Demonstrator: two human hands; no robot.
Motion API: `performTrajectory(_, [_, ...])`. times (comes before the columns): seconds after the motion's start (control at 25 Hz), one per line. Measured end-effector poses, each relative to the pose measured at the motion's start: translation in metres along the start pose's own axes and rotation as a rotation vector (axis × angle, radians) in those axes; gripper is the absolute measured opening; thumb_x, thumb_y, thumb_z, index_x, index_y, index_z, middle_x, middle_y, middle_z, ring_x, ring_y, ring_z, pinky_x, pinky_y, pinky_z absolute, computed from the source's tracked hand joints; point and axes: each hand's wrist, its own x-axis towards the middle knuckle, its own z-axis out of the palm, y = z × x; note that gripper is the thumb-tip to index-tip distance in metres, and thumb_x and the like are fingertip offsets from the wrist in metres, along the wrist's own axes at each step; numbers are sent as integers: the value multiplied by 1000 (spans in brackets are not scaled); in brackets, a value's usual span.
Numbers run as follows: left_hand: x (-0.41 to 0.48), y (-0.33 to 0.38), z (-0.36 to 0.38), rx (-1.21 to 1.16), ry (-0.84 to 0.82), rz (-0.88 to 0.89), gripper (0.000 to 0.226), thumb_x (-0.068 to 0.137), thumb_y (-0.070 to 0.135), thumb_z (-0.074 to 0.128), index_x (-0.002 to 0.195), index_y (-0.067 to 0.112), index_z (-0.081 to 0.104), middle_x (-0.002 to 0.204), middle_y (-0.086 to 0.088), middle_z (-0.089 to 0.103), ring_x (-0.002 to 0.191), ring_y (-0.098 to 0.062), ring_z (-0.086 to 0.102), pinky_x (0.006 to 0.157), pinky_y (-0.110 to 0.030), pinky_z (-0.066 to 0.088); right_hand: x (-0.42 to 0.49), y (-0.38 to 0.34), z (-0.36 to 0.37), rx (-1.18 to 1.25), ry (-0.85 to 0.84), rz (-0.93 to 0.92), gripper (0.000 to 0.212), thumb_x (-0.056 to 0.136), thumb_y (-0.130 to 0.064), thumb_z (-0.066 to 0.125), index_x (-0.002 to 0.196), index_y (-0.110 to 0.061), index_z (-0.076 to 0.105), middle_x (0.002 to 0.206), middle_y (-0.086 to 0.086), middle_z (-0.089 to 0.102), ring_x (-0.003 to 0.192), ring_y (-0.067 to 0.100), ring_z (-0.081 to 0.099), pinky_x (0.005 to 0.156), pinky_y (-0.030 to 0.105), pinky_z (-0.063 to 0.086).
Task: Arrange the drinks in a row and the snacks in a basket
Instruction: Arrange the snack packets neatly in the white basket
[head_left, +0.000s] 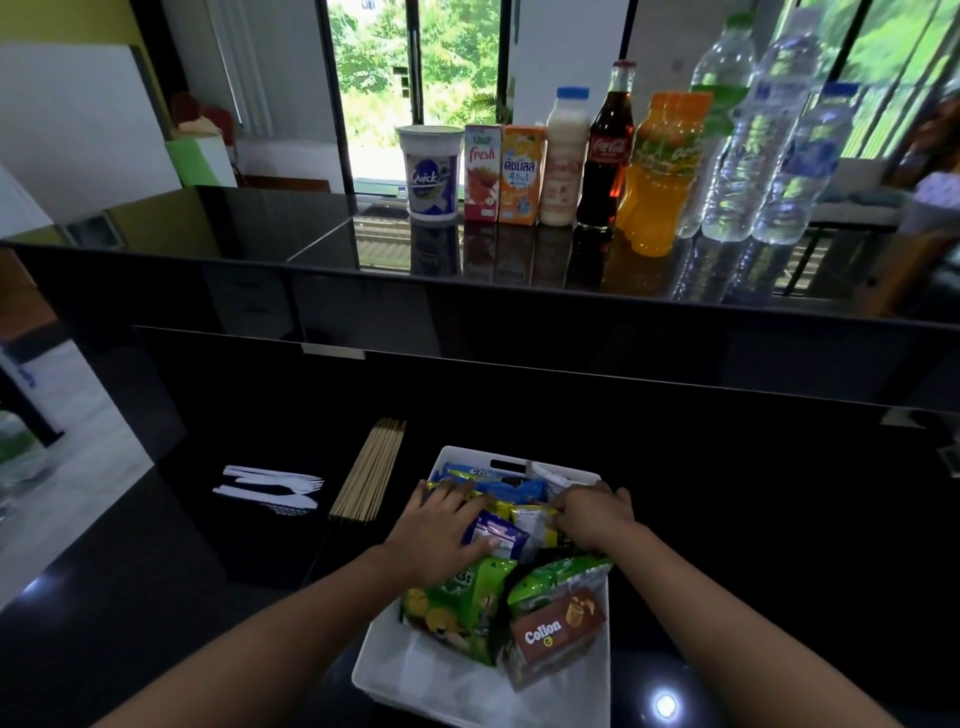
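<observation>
Reaching into one white basket (400, 670) on the lower table (753, 519), both hands sit among the snack packets (519, 491). Left hand (441, 530) lies spread, fingers released, thumb on one purple packet (501, 535). Right hand (592, 514) has fingers curled among packets; whether they grasp one I cannot tell. Two green bags (452, 608) and one Collon box (558, 631) fill the near end. Drinks stand in one row on the raised table (260, 249): one cup (430, 174), two cartons (483, 171), one white bottle (566, 161), one cola bottle (608, 156), orange juice (660, 187), three water bottles (753, 156)
</observation>
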Motion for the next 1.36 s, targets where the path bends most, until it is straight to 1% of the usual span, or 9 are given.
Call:
performTrajectory(0.4, [2,-1,4,3,-31,-5,75,85,76,17,149,37,10,160,3,9,147,-16,2,116,-47,-6,-3,-1,5,54,2,94,33,104,-33,37,125,-27,61,127,0,61,115,21,54,101,36,33])
performTrajectory(0.6, [-3,0,5,12,-15,-7,72,87,74,14,150,38,10,160,4,7,147,-16,0,114,-47,-12,-2,1,8,113,-57,17,45,100,-49,39,140,-30,48,144,4,48,135,28,37,108,40,29])
performTrajectory(0.76, [-14,-3,1,1,35,-17,71,88,72,10,150,37,12,159,4,10,147,-14,1,113,-47,-15,-15,2,11,250,71,23,52,99,-53,38,144,-28,42,151,7,39,138,31,30,106,41,30])
performTrajectory(0.92, [-31,1,-5,-57,71,-40,72,88,71,6,151,37,8,160,6,7,147,-12,-2,115,-47,-12,-44,-1,18,373,273,-18,52,98,-52,40,146,-30,39,153,-1,35,136,27,29,105,36,28])
performTrajectory(1.0, [-45,4,-3,-91,83,-62,70,88,70,5,151,37,4,161,6,3,147,-11,-4,115,-45,-13,-65,-3,24,454,308,-61,53,96,-54,44,145,-34,39,155,-7,31,139,21,25,108,34,25])
performTrajectory(1.12, [-65,2,3,-151,68,-87,71,87,71,1,150,39,0,161,8,-4,146,-9,-8,115,-42,-14,-96,0,32,498,188,-214,63,85,-66,52,142,-43,40,157,-12,26,143,17,17,116,39,17])
performTrajectory(1.24, [-78,1,7,-132,52,-74,69,87,71,1,149,40,-4,160,9,-4,147,-10,-7,117,-43,-10,-118,5,42,324,1,-385,89,64,-74,60,143,-48,29,160,-13,15,146,19,4,116,45,3])
performTrajectory(1.28, [-79,3,8,-114,44,-55,68,88,71,3,148,41,-7,160,9,-6,147,-11,-8,118,-44,-10,-122,5,47,266,-10,-406,92,61,-71,62,143,-48,27,161,-12,13,146,20,3,116,46,1])
performTrajectory(1.36, [-80,9,10,-74,32,-15,67,89,71,6,146,42,-12,159,8,-11,147,-13,-10,117,-44,-11,-125,2,57,193,54,-397,87,64,-63,66,141,-48,27,159,-10,18,143,20,10,114,43,7])
